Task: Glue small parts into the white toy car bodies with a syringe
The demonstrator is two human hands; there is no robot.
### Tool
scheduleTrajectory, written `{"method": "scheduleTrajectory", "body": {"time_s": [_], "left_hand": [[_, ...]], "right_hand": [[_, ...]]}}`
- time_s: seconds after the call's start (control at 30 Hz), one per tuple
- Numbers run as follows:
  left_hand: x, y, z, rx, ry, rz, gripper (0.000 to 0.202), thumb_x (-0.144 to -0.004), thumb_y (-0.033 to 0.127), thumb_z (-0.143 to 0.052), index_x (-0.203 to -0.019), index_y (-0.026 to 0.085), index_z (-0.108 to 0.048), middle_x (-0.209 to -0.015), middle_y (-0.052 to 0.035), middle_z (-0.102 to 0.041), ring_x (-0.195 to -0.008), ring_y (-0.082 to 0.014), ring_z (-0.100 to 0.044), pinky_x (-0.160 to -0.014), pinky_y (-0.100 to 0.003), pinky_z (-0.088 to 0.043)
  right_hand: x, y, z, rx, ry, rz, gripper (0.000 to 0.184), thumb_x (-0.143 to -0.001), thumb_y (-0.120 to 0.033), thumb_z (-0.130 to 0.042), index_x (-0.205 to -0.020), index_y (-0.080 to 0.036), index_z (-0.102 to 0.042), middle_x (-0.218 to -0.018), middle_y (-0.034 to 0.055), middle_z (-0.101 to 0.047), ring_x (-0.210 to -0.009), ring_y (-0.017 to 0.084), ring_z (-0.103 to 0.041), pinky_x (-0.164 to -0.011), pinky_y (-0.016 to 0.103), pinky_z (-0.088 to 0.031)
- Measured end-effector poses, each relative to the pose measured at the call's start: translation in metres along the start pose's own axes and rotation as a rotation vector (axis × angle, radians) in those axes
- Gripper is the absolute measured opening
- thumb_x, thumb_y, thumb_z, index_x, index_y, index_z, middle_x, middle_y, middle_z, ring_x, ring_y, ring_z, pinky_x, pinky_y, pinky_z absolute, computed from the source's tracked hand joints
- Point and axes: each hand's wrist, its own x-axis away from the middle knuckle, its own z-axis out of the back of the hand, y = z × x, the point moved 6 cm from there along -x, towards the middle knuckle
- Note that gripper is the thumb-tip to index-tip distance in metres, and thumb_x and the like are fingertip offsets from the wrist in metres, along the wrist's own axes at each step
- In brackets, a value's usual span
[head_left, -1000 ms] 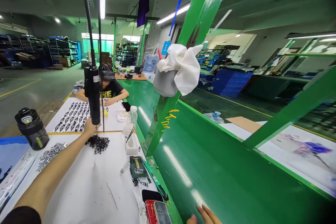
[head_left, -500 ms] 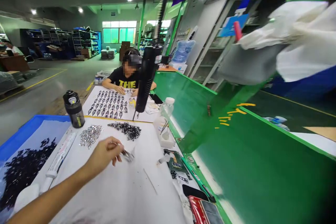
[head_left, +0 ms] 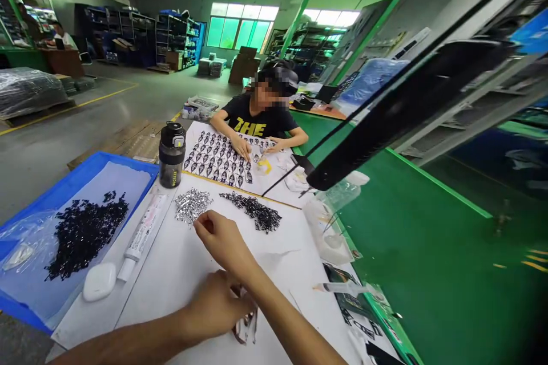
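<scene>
Silver metal pieces sit in a firm, low pinch in my left hand above the white work sheet, while my right hand, curled narrow around nothing I can make out, hovers just beside the loose silver pile.

On the surface, the left hand lies nearer the camera than the right hand. Just ahead of the right hand is a pile of metal clips, with a second pile of clips to its right. Left of the hands lie a tube, a small case and a tray holding a heap of parts. A syringe lies to their right. Beyond the piles stand a bottle and a sheet of laid-out parts, with a co-worker seated behind the sheet.
</scene>
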Motion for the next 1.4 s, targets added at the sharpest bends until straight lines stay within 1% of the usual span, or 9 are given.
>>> {"method": "scheduleTrajectory", "body": {"time_s": [0.1,0.23,0.37,0.53,0.67,0.77,0.87,1.0,1.4], "left_hand": [[-0.002,-0.004,-0.005,0.142,-0.04,0.072,0.022,-0.081,0.032,-0.071,-0.091,0.012,-0.069,-0.083,-0.0055,-0.071,-0.073,-0.024,-0.071,-0.064,-0.037,-0.058],[-0.003,-0.007,-0.009,0.328,-0.08,0.146,0.027,-0.069,0.033,-0.069,-0.088,0.014,-0.066,-0.073,-0.0061,-0.068,-0.053,-0.0218,-0.068,-0.046,-0.033,-0.054],[-0.004,-0.009,-0.01,0.397,-0.071,0.185,0.036,-0.064,0.036,-0.07,-0.092,0.014,-0.064,-0.073,-0.0067,-0.065,-0.044,-0.0183,-0.064,-0.038,-0.029,-0.048],[-0.002,-0.004,-0.007,0.403,-0.027,0.162,0.032,-0.062,0.035,-0.073,-0.085,0.013,-0.067,-0.075,-0.0089,-0.067,-0.049,-0.0182,-0.065,-0.041,-0.029,-0.051],[0.005,0.01,0.003,0.414,0.073,0.058,0.032,-0.074,0.036,-0.066,-0.099,0.015,-0.066,-0.093,-0.0106,-0.072,-0.07,-0.0221,-0.07,-0.053,-0.031,-0.058],[0.007,0.013,0.008,0.455,0.158,0.046,0.042,-0.079,0.046,-0.063,-0.11,0.018,-0.058,-0.098,-0.0108,-0.071,-0.072,-0.0234,-0.071,-0.051,-0.032,-0.057],[0.006,0.011,0.009,0.493,0.197,0.085,0.047,-0.077,0.052,-0.064,-0.107,0.017,-0.057,-0.095,-0.0095,-0.07,-0.063,-0.0205,-0.071,-0.05,-0.031,-0.056],[0.005,0.013,0.006,0.48,0.181,0.074,0.042,-0.079,0.048,-0.063,-0.106,0.015,-0.063,-0.096,-0.0097,-0.071,-0.065,-0.0198,-0.071,-0.05,-0.029,-0.056],[0.013,0.012,-0.001,0.246,0.122,-0.012,0.045,-0.092,0.05,-0.053,-0.122,0.019,-0.068,-0.079,-0.0041,-0.068,-0.061,-0.0164,-0.061,-0.051,-0.028,-0.055]], "right_hand": [[-0.036,0.021,-0.027,0.164,-0.047,-0.061,0.006,-0.088,-0.021,-0.06,-0.085,-0.017,-0.064,-0.087,0.007,-0.071,-0.08,0.02,-0.064,-0.067,0.028,-0.042],[-0.042,0.028,-0.042,0.344,-0.06,-0.057,0.01,-0.091,-0.02,-0.054,-0.087,-0.016,-0.063,-0.097,0.013,-0.071,-0.087,0.025,-0.064,-0.067,0.03,-0.039],[-0.042,0.017,-0.046,0.433,-0.079,0.011,0.012,-0.088,-0.009,-0.05,-0.085,-0.015,-0.061,-0.096,0.0162,-0.07,-0.087,0.026,-0.064,-0.069,0.032,-0.04],[-0.028,0.011,-0.031,0.4,-0.058,0.093,0.014,-0.086,-0.005,-0.05,-0.09,-0.015,-0.059,-0.09,0.0109,-0.068,-0.082,0.022,-0.063,-0.072,0.031,-0.046],[0.018,0.024,0.004,0.147,0.173,0.235,0.03,-0.094,-0.015,-0.047,-0.123,-0.018,-0.051,-0.091,0.0031,-0.068,-0.08,0.015,-0.066,-0.076,0.028,-0.054],[0.064,0.046,0.03,-0.095,0.492,0.316,0.02,-0.093,-0.024,-0.058,-0.113,-0.023,-0.06,-0.095,0.0034,-0.071,-0.082,0.016,-0.069,-0.076,0.029,-0.058],[0.091,0.08,0.031,-0.345,0.639,0.115,0.012,-0.09,-0.03,-0.066,-0.1,-0.024,-0.065,-0.094,0.0046,-0.072,-0.083,0.018,-0.071,-0.067,0.027,-0.061],[0.096,0.106,0.016,-0.621,0.56,-0.121,0.021,-0.085,-0.043,-0.07,-0.09,-0.022,-0.07,-0.105,0.0093,-0.072,-0.091,0.023,-0.07,-0.051,0.024,-0.059],[0.096,0.113,0.008,-0.795,0.393,-0.203,0.033,-0.083,-0.051,-0.069,-0.091,-0.019,-0.068,-0.096,0.0095,-0.069,-0.067,0.017,-0.062,-0.042,0.022,-0.051]]}}
